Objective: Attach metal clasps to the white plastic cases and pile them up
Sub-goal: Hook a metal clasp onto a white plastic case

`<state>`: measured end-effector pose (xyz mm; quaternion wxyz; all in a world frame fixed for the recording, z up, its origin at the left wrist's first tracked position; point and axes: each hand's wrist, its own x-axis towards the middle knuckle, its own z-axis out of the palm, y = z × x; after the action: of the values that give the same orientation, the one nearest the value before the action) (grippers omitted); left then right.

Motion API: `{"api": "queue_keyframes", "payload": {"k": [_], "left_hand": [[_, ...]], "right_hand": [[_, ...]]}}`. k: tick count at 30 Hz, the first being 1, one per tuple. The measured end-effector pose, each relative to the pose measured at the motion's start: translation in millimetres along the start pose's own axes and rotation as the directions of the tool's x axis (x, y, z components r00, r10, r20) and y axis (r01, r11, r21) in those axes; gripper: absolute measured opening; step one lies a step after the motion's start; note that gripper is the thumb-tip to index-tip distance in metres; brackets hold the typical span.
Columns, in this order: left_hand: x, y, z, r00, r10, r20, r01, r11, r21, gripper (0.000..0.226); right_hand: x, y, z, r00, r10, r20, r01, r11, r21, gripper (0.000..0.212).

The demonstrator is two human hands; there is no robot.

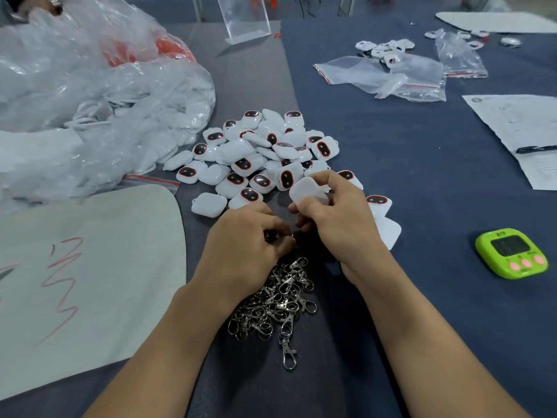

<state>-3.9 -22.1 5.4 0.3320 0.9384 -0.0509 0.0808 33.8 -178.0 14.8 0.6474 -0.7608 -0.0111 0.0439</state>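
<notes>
One white case [309, 191] is pinched at its edges by the right hand [340, 224], between the pile of cases [259, 158] and the heap of metal clasps [277, 303]. The left hand [247, 245] is curled; its contents cannot be told. The case is judged light, rigid, slippery: side edges are best gripped. No writing is legible.

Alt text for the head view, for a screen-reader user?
The right hand holds a white case over a dark blue table; the left hand curls beside it, its contents hidden. A heap of metal clasps lies between the wrists, a pile of white cases beyond, a green timer at right.
</notes>
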Motion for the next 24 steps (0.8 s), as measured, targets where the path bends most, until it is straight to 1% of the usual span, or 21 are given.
{"api": "queue_keyframes", "payload": {"k": [3,5,8,10,11,13,14,16,18,19,20,21,23,24], "left_hand": [[-2.9,1.1,-0.6,0.997,0.030,-0.077,-0.027,0.999,0.039,0.009],[-4.5,2.2,-1.9,0.988,0.020,-0.151,-0.020,1.000,-0.002,0.007],[-5.3,5.3,-3.2,0.967,-0.050,-0.251,0.021,0.993,-0.116,0.005],[-3.9,5.3,-3.4,0.961,-0.131,-0.242,0.074,0.970,-0.232,0.006],[-3.4,4.9,-3.1,0.961,-0.159,-0.226,0.091,0.954,-0.287,0.009],[-2.0,4.2,-2.7,0.954,-0.189,-0.233,0.103,0.936,-0.338,0.012],[-0.7,3.6,-2.8,0.946,-0.211,-0.248,0.115,0.929,-0.351,0.013],[2.8,0.5,-4.3,0.922,-0.286,-0.261,0.165,0.901,-0.402,0.015],[6.3,-4.0,-6.5,0.904,-0.346,-0.253,0.204,0.867,-0.455,0.016],[7.3,-6.2,-7.6,0.902,-0.358,-0.242,0.211,0.853,-0.478,0.017],[7.7,-7.7,-8.6,0.905,-0.359,-0.227,0.209,0.841,-0.498,0.017],[7.4,-8.1,-9.6,0.913,-0.352,-0.208,0.203,0.832,-0.517,0.019],[6.8,-7.4,-10.8,0.925,-0.341,-0.166,0.193,0.800,-0.568,0.025],[7.0,-6.6,-11.2,0.929,-0.342,-0.144,0.191,0.773,-0.605,0.025]], "right_hand": [[-2.4,-4.2,-1.2,0.997,0.022,0.069,-0.024,0.999,0.029,0.028],[-3.8,-5.6,-1.5,0.996,0.025,0.081,-0.028,0.999,0.035,0.028],[-2.6,-4.5,-0.8,0.998,0.057,0.030,-0.059,0.996,0.071,0.029],[-3.3,-4.9,1.0,0.995,0.090,0.033,-0.093,0.988,0.125,0.027],[-4.5,-5.6,2.2,0.993,0.100,0.069,-0.111,0.978,0.175,0.023],[-5.9,-6.4,4.9,0.979,0.095,0.179,-0.150,0.936,0.320,0.016],[-5.6,-6.2,5.7,0.970,0.083,0.227,-0.169,0.903,0.395,0.020],[-4.6,-6.2,4.9,0.954,0.060,0.294,-0.209,0.836,0.507,0.039],[-4.3,-7.4,1.6,0.940,0.030,0.340,-0.231,0.790,0.568,0.053],[-4.3,-7.5,0.0,0.935,0.023,0.353,-0.237,0.781,0.577,0.056],[-4.2,-7.2,-1.6,0.933,0.016,0.359,-0.232,0.790,0.568,0.055],[-4.7,-8.7,-2.0,0.934,0.018,0.358,-0.219,0.820,0.529,0.045],[-4.8,-11.2,-0.9,0.942,0.047,0.331,-0.182,0.904,0.387,0.011],[-4.6,-11.2,0.7,0.949,0.061,0.309,-0.168,0.928,0.331,0.007]]}}
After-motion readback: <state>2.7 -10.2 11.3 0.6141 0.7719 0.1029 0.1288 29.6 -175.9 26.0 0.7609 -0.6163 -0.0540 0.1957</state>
